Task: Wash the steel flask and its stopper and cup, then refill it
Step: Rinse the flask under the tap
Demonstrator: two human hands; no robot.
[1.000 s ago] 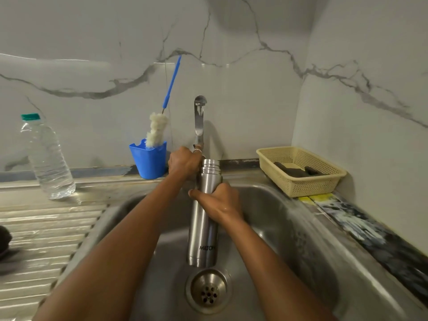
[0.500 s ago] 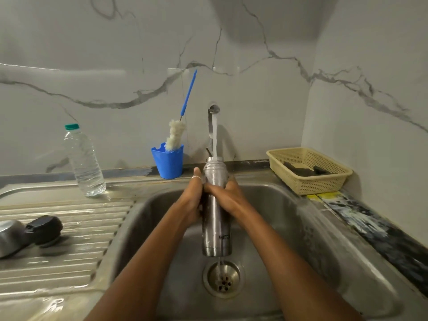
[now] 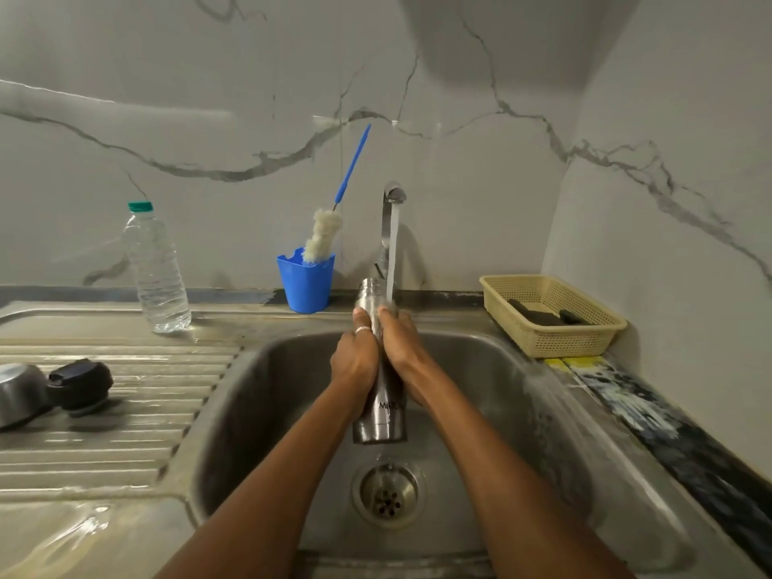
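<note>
- While water (image 3: 392,252) falls in a thin, clear stream from the curved chrome tap (image 3: 392,194), the flask (image 3: 378,424) stands upright over the sink (image 3: 267,411). It is held above the round, perforated drain (image 3: 388,493).
- It is a slim, brushed-steel cylinder with a ribbed neck and dark lettering low on its side.
- The left hand (image 3: 355,361) and right hand (image 3: 401,348) clasp its upper body from either side, fingers reaching up toward the neck. How far they wrap round the far side is hidden. A pale ring (image 3: 362,329) sits on a left finger.
- On the ridged steel draining board (image 3: 125,432) at the left lie the rounded steel cup (image 3: 19,392) and, touching it, the black plastic stopper (image 3: 81,384).
- Against the far marble-veined wall stand a ribbed clear plastic bottle (image 3: 156,269) with a green cap and a blue plastic holder (image 3: 307,282), which holds a fluffy white brush (image 3: 321,236) on a blue handle.
- A cream latticed basket (image 3: 551,340) sits at the far right.
- Half a second ago the stream met the open mouth; now it strikes the right shoulder by the right fingertips.
- A second ago the tap was dry and the left hand was up at its base.
</note>
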